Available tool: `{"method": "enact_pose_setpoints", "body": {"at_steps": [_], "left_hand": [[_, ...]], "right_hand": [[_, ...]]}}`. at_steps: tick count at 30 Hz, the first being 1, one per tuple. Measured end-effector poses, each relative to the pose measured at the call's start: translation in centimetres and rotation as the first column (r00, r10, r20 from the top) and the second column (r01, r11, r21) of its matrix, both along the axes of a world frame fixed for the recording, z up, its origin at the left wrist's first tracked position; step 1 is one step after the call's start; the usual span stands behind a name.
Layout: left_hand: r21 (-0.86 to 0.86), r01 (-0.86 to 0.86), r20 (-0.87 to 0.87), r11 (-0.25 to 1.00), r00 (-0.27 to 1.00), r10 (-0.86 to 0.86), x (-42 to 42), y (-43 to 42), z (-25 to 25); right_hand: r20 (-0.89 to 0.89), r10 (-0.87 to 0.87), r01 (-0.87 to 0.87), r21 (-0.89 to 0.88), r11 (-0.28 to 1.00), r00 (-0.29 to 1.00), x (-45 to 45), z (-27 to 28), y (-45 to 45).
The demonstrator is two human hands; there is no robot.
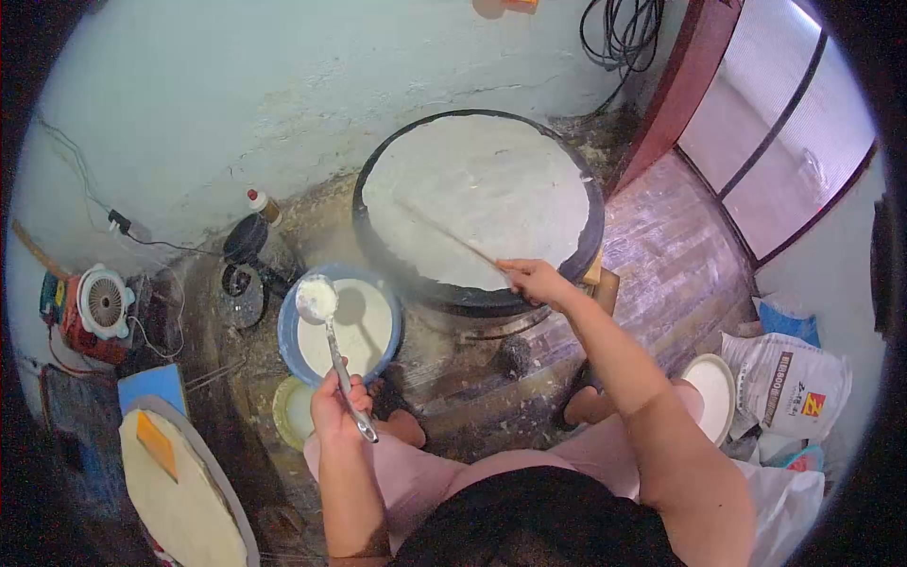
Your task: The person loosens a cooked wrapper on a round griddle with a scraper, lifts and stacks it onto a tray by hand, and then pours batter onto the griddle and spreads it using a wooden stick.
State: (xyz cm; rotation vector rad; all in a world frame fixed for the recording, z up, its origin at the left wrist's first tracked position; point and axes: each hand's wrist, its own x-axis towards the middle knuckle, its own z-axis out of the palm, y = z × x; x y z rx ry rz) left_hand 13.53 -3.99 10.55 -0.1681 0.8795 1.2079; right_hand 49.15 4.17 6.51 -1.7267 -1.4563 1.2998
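My left hand (338,404) is closed around the handle of a metal ladle (336,352). Its bowl holds some pale batter and hangs over a blue basin (286,338) of white batter (354,321). In my right hand (535,282) is one end of a thin wooden stick (449,235), pinched near the front edge of a round black griddle (595,231). The stick reaches leftward across a wide, thin white sheet of batter (482,180) covering most of the griddle. Whether the stick touches the sheet I cannot tell.
A stack of pale flatbreads (184,491) with an orange scraper (157,444) lies at lower left. A blower (104,300) stands at left. Beside my right leg are a white basin (710,392) and a printed sack (789,383). A greenish bowl (291,412) sits below the blue basin.
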Motion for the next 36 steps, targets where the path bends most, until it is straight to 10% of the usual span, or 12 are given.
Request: {"method": "enact_pose_setpoints", "body": {"at_steps": [4, 21, 24, 25, 26, 27, 31, 32, 34, 36], "left_hand": [[0.009, 0.02, -0.017, 1.0, 1.0, -0.02, -0.2, 0.1, -0.4], [0.034, 0.037, -0.002, 0.999, 0.999, -0.037, -0.5, 0.2, -0.9], [0.057, 0.029, -0.014, 0.998, 0.999, -0.028, -0.4, 0.2, -1.1], [0.055, 0.031, -0.017, 0.998, 0.999, -0.03, -0.3, 0.2, -0.9], [0.04, 0.021, -0.033, 0.999, 0.999, -0.019, -0.1, 0.2, -0.6], [0.024, 0.01, -0.048, 1.0, 0.999, -0.009, 0.0, 0.2, -0.5], [0.025, 0.012, -0.026, 1.0, 1.0, -0.011, -0.2, 0.3, -0.7], [0.029, 0.018, -0.026, 0.999, 1.0, -0.017, -0.1, 0.3, -0.6], [0.036, 0.022, -0.027, 0.999, 0.999, -0.021, -0.2, 0.3, -0.5], [0.033, 0.029, -0.045, 0.999, 0.999, -0.027, -0.2, 0.2, -0.7]], "right_hand": [[-0.56, -0.255, 0.19, -0.174, 0.966, 0.788, 1.7, 0.6, 0.8], [-0.435, -0.563, 0.53, -0.209, 0.822, 0.703, 4.5, -2.4, 8.6], [-0.144, -0.48, 0.465, -0.128, 0.876, 0.865, 4.0, -3.2, 10.4], [0.295, -0.382, 0.37, 0.099, 0.924, 0.876, 3.6, -4.1, 10.8], [0.684, -0.302, 0.173, 0.252, 0.952, 0.664, 2.8, -4.2, 10.8], [0.684, -0.302, 0.175, 0.251, 0.952, 0.664, 2.3, -4.2, 10.7], [0.415, -0.311, 0.268, 0.159, 0.95, 0.855, 2.6, -5.8, 9.7], [0.03, -0.429, 0.43, -0.011, 0.903, 0.903, 3.2, -4.2, 8.6], [-0.484, -0.622, 0.53, -0.329, 0.781, 0.616, 5.1, -3.7, 7.5], [-0.484, -0.661, 0.599, -0.303, 0.741, 0.573, 6.0, -3.5, 6.8]]}}
